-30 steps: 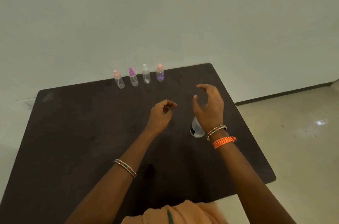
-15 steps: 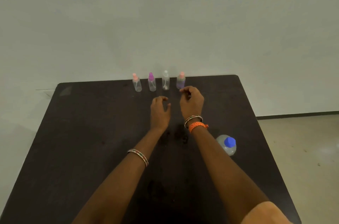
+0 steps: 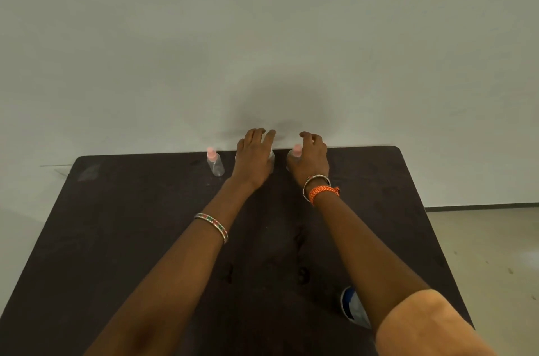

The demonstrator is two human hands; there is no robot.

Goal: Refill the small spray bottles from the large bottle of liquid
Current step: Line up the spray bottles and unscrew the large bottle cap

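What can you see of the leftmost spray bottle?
The leftmost spray bottle is small, of clear plastic, with a pink top. It stands upright near the table's far edge, apart from the left hand, which is to its right. Nothing touches it. It looks empty, though blur keeps me from being sure.

A pink-capped spray bottle [image 3: 215, 164] stands just left of both hands; bare tabletop [image 3: 131, 224] spreads beyond it.
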